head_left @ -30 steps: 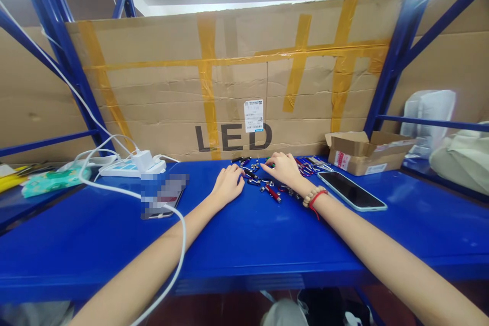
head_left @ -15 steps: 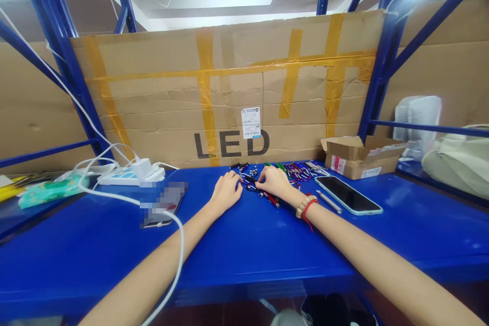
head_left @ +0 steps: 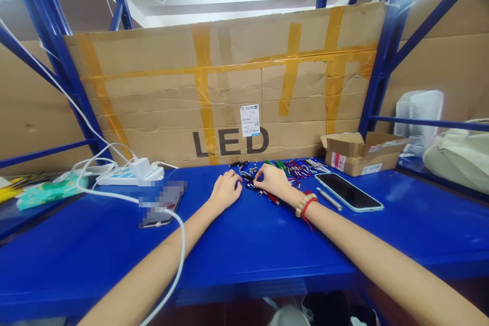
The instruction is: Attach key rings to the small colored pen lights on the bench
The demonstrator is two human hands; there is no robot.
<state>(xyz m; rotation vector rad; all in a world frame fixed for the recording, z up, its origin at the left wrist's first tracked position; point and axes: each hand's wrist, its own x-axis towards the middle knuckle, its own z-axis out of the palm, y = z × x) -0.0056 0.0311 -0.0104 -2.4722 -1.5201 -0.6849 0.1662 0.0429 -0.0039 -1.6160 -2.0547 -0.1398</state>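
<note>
My left hand (head_left: 226, 188) rests palm down on the blue table, its fingers curled inward beside a heap of small parts. What those fingers hold, if anything, is hidden. Opposite it, my right hand (head_left: 274, 180) has thumb and forefinger pinched at the end of a dark pen-like piece (head_left: 248, 178), which lies between the two hands. Small silver and black parts (head_left: 252, 169) are scattered just behind. A red pen-like piece (head_left: 272, 199) lies below my right palm. Farther right are many slim metallic rods (head_left: 301, 169) in green, purple, red and silver.
A phone (head_left: 348, 192) and a grey pen (head_left: 329, 198) lie right of my right wrist. Behind stands an open cardboard box (head_left: 362, 154). On the left are another phone (head_left: 168, 206), a power strip (head_left: 124, 175) and a white cable (head_left: 182, 244) crossing my left forearm.
The dark piece between my hands has shifted slightly, and my right fingertips have moved a little left. My left hand stays nearly in place. The view has tilted slightly.
</note>
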